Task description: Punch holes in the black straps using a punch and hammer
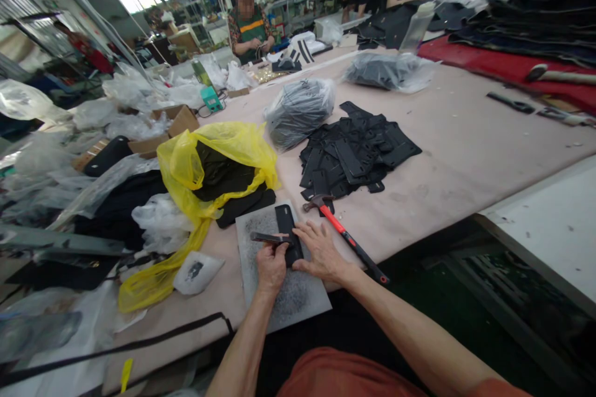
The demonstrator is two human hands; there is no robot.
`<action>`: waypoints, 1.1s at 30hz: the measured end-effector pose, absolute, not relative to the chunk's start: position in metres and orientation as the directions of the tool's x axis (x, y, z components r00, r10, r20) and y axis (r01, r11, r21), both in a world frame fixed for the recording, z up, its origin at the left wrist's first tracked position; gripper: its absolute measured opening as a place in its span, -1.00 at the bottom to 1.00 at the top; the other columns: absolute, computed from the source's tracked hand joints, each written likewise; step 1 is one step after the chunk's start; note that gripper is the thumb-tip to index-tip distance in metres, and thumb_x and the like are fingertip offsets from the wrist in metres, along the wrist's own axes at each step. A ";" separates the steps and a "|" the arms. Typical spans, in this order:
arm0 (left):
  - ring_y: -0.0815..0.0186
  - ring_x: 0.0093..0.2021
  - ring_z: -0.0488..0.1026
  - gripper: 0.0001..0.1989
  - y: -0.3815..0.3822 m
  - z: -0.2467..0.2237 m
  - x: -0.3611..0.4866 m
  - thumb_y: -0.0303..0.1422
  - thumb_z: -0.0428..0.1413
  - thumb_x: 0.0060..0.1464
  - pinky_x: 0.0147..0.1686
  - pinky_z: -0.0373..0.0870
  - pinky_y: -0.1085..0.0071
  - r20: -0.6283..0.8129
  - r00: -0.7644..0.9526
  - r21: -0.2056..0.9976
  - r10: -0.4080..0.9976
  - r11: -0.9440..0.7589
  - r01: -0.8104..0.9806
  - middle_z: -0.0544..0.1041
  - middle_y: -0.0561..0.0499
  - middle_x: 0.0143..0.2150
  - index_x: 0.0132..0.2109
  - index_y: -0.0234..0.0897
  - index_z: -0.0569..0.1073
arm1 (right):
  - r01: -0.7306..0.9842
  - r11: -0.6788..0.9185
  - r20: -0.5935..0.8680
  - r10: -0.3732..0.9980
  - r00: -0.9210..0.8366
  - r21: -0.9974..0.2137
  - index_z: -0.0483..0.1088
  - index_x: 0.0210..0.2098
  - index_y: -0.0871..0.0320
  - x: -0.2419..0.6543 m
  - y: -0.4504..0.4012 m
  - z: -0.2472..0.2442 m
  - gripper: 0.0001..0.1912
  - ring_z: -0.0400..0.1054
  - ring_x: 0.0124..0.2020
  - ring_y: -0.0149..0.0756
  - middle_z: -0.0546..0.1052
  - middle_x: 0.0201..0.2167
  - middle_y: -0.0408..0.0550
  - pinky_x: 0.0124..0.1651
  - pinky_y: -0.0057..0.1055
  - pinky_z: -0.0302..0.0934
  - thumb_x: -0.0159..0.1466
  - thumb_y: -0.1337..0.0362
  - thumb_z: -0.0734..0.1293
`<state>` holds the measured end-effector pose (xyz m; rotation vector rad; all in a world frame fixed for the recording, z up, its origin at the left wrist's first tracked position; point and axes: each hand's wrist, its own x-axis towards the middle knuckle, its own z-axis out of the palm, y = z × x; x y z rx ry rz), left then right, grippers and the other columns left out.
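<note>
A flat black piece (284, 218) with a slot near its far end lies on a grey board (298, 304) close in front of me. My left hand (271, 268) is closed around a dark, bar-shaped metal tool (266, 237), its exact kind unclear, held over the piece's left edge. With fingers spread, my right hand (325, 252) rests at the piece's right edge, thumb and fingertips touching it. Just right of that hand lies a claw hammer (347, 236) with a red and black handle. Its head points toward a heap of similar black pieces (358, 152).
A yellow plastic bag (216, 136) holding black pieces stands left of the board. Behind the heap sit two clear bags (300, 108) of dark parts. A plastic bottle (418, 28) and stacked dark material (535, 18) are at the far right. Co-workers (251, 28) sit across the table.
</note>
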<state>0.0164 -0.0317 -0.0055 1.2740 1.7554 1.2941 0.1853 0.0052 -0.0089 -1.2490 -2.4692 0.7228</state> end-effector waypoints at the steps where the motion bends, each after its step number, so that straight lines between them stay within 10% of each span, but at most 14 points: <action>1: 0.18 -0.11 0.54 -0.81 -0.033 -0.006 0.016 -0.35 0.11 0.08 -0.01 0.46 0.24 0.064 -0.352 0.939 0.934 0.063 0.339 0.61 -0.09 -0.16 -0.20 -0.30 0.57 | 0.663 0.496 0.026 0.811 -0.585 -0.560 0.06 0.32 0.09 0.185 0.006 -0.009 -0.11 -0.16 0.38 0.08 0.09 0.37 0.11 0.30 0.26 -0.30 0.13 -0.18 0.33; 33: 0.21 -0.09 0.56 -0.82 -0.042 -0.013 0.020 -0.42 0.12 0.11 0.00 0.50 0.22 0.225 -0.232 0.844 0.946 -0.070 0.532 0.63 -0.07 -0.17 -0.16 -0.29 0.57 | 0.528 0.444 0.014 0.775 -0.632 -0.724 0.05 0.33 0.10 0.200 0.022 -0.012 -0.19 -0.20 0.40 0.07 0.04 0.39 0.08 0.32 0.25 -0.43 0.18 -0.02 0.32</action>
